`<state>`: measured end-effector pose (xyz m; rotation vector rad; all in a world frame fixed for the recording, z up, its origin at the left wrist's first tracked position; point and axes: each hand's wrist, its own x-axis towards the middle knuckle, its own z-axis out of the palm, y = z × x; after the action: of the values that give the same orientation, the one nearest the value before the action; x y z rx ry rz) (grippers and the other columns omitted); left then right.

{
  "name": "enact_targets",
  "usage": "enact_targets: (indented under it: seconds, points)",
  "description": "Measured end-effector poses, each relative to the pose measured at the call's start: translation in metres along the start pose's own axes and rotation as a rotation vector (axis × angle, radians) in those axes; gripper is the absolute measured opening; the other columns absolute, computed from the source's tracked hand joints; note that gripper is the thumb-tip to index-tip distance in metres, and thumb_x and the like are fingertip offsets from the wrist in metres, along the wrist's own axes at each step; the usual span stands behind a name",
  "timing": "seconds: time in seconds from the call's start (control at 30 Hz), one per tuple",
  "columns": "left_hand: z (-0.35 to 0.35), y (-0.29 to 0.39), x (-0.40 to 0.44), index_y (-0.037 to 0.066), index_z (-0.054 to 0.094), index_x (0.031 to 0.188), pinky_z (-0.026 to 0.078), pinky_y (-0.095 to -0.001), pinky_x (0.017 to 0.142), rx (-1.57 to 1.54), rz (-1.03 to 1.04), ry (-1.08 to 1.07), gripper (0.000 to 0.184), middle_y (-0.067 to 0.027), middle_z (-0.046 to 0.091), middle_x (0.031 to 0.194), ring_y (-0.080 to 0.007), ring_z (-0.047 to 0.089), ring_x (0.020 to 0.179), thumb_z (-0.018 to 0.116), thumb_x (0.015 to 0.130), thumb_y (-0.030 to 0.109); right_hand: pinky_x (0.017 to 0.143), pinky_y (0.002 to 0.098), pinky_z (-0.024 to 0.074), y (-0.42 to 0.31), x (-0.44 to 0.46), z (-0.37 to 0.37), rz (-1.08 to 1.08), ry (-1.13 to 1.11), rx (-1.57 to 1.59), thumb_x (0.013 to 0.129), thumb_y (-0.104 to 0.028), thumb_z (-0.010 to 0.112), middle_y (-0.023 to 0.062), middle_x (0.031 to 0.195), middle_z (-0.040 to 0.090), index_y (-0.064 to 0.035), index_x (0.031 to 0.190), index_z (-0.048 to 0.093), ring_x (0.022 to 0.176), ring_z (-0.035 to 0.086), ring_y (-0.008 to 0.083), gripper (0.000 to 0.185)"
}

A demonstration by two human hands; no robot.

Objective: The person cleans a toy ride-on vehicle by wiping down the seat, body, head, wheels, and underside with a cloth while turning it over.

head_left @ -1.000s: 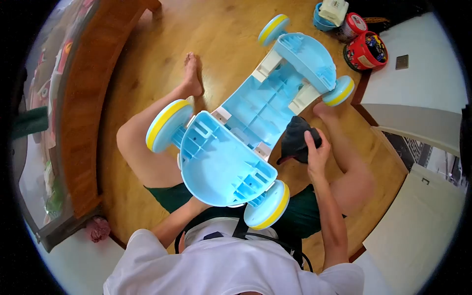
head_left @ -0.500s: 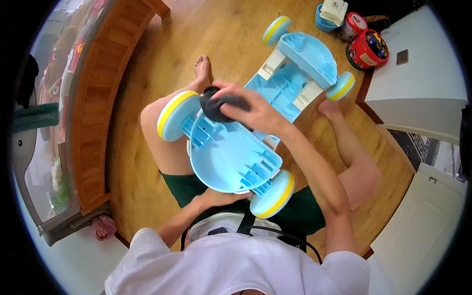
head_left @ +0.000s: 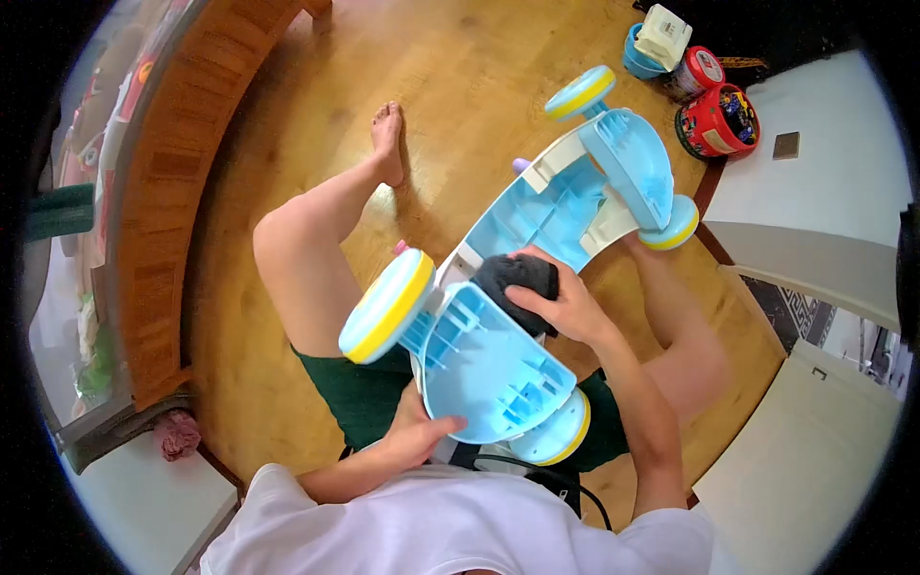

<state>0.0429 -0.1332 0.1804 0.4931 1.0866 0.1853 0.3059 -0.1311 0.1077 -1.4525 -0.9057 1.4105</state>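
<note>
A light-blue and white ride-on toy car (head_left: 494, 369) lies upside down across my lap, its underside facing up. Its near end has two blue wheels with yellow rims, a left wheel (head_left: 387, 305) and a right wheel (head_left: 554, 428). My left hand (head_left: 420, 422) grips the near edge of the toy, thumb on top and fingers hidden beneath. Bunched in my right hand (head_left: 570, 299) is a dark grey cloth (head_left: 513, 286), pressed against the toy's middle just beyond the near blue panel. The far end, with two more wheels, points away to the upper right.
Bare legs flank the toy on the wooden floor (head_left: 287, 125). At the upper right stand a red bucket (head_left: 714, 129) of small items, a blue bucket (head_left: 644, 53) with a white pack (head_left: 663, 36) on it, and another red tub. A wooden bed frame (head_left: 182, 172) curves along the left.
The toy has turned and shifted right, its near end closer to me. My right hand has carried the cloth from near the left wheel to the middle. My left thumb now shows on top.
</note>
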Motion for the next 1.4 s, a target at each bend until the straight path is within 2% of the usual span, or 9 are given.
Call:
enact_targets:
  seconds: [0.2, 0.4, 0.53, 0.63, 0.77, 0.9, 1.07, 1.23, 1.4]
  points:
    - [-0.016, -0.011, 0.016, 0.002, 0.044, 0.131, 0.043, -0.0366, 0.099, 0.197, 0.063, -0.101, 0.070, -0.0093, 0.056, 0.121, -0.0199, 0.054, 0.112, 0.073, 0.067, 0.007, 0.081, 0.0334, 0.0507, 0.039, -0.006, -0.037, 0.049, 0.568, -0.124, 0.085, -0.023, 0.073, 0.0116, 0.096, 0.068, 0.0011, 0.110, 0.059, 0.087, 0.065, 0.0216, 0.037]
    - [-0.011, -0.002, 0.013, 0.002, 0.046, 0.129, 0.043, -0.0368, 0.098, 0.398, 0.077, -0.082, 0.066, -0.0108, 0.057, 0.118, -0.0222, 0.055, 0.110, 0.073, 0.069, 0.011, 0.092, 0.0336, 0.0475, -0.017, 0.018, -0.022, -0.143, 0.358, 0.133, 0.085, -0.012, 0.069, 0.0125, 0.110, 0.063, -0.0011, 0.122, 0.056, 0.102, 0.061, 0.0198, 0.041]
    - [-0.011, -0.005, 0.012, 0.002, 0.047, 0.128, 0.043, -0.0371, 0.098, 0.416, 0.122, -0.066, 0.066, -0.0110, 0.057, 0.118, -0.0228, 0.055, 0.109, 0.074, 0.068, 0.011, 0.099, 0.0354, 0.0434, 0.004, 0.062, 0.015, -0.362, -0.156, -0.142, 0.074, -0.006, 0.075, 0.0110, 0.114, 0.058, -0.0096, 0.120, 0.061, 0.108, 0.058, 0.0265, 0.048]
    - [-0.014, -0.008, 0.014, 0.002, 0.046, 0.128, 0.042, -0.0375, 0.099, 0.406, 0.095, -0.070, 0.067, -0.0112, 0.057, 0.118, -0.0229, 0.055, 0.110, 0.074, 0.067, 0.010, 0.097, 0.0371, 0.0455, 0.029, 0.083, 0.027, -0.359, -0.246, -0.241, 0.069, -0.001, 0.074, 0.0142, 0.114, 0.057, -0.0112, 0.110, 0.066, 0.107, 0.057, 0.0334, 0.044]
    - [-0.016, -0.008, 0.013, 0.001, 0.045, 0.129, 0.042, -0.0376, 0.099, 0.398, 0.087, -0.082, 0.069, -0.0120, 0.056, 0.119, -0.0230, 0.054, 0.111, 0.075, 0.067, 0.011, 0.091, 0.0390, 0.0486, 0.060, 0.090, 0.004, -0.391, 0.039, -0.590, 0.066, 0.003, 0.071, 0.0136, 0.112, 0.056, -0.0106, 0.103, 0.066, 0.105, 0.058, 0.0353, 0.039]
    - [-0.021, -0.001, 0.018, 0.001, 0.044, 0.128, 0.042, -0.0373, 0.100, 0.506, 0.101, -0.180, 0.070, -0.0126, 0.055, 0.119, -0.0237, 0.053, 0.111, 0.075, 0.066, 0.012, 0.087, 0.0402, 0.0494, 0.036, 0.076, -0.011, -0.103, 0.142, -0.604, 0.066, 0.004, 0.069, 0.0147, 0.112, 0.056, -0.0104, 0.110, 0.064, 0.101, 0.058, 0.0378, 0.047]
    - [-0.020, -0.007, 0.017, 0.001, 0.052, 0.122, 0.046, -0.0365, 0.093, 0.430, 0.172, -0.132, 0.063, -0.0108, 0.061, 0.110, -0.0207, 0.058, 0.102, 0.079, 0.066, 0.016, 0.090, 0.0467, 0.0479, 0.016, 0.071, -0.035, -0.398, 0.618, -1.054, 0.067, 0.010, 0.062, 0.0204, 0.122, 0.052, -0.0064, 0.125, 0.058, 0.109, 0.055, 0.0408, 0.060]
    - [-0.018, -0.005, 0.017, 0.001, 0.050, 0.124, 0.046, -0.0366, 0.094, 0.428, 0.143, -0.128, 0.066, -0.0101, 0.060, 0.112, -0.0202, 0.057, 0.103, 0.077, 0.067, 0.016, 0.092, 0.0394, 0.0496, 0.057, 0.110, -0.058, -0.361, 0.388, -1.562, 0.084, -0.003, 0.056, 0.0197, 0.148, 0.037, 0.0021, 0.134, 0.048, 0.128, 0.042, 0.0368, 0.051]
    - [-0.015, -0.002, 0.012, 0.001, 0.045, 0.129, 0.044, -0.0372, 0.097, 0.357, 0.092, -0.137, 0.071, -0.0103, 0.057, 0.118, -0.0204, 0.055, 0.108, 0.076, 0.068, 0.018, 0.102, 0.0435, 0.0434, 0.082, 0.105, -0.045, -0.363, 0.452, -1.218, 0.075, 0.009, 0.058, 0.0192, 0.146, 0.037, 0.0050, 0.132, 0.049, 0.125, 0.041, 0.0394, 0.057]
